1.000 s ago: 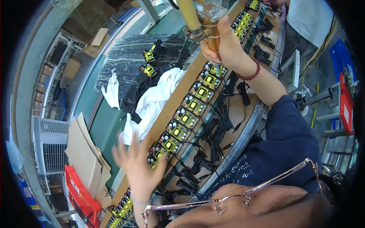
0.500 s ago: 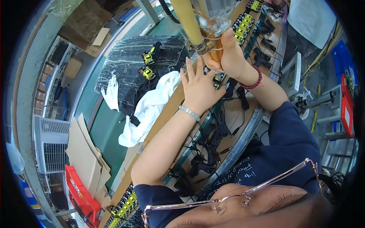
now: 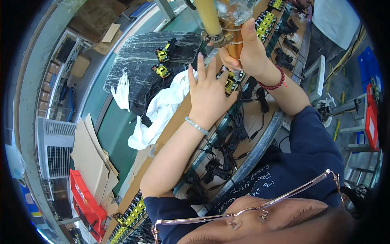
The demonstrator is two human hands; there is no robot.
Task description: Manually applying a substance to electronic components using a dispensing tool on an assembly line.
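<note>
Fingers (image 3: 248,34) of the right hand (image 3: 255,55) are closed around the amber tube (image 3: 234,48); this grip holds it above the table (image 3: 252,112), beside the yellow hose (image 3: 207,18) and metal clamp (image 3: 219,39). The left hand (image 3: 209,92) is spread, its grip released, over the row of circuit boards (image 3: 230,85); whether it touches them, I cannot tell. White cloth (image 3: 162,112) lies at its left.
</note>
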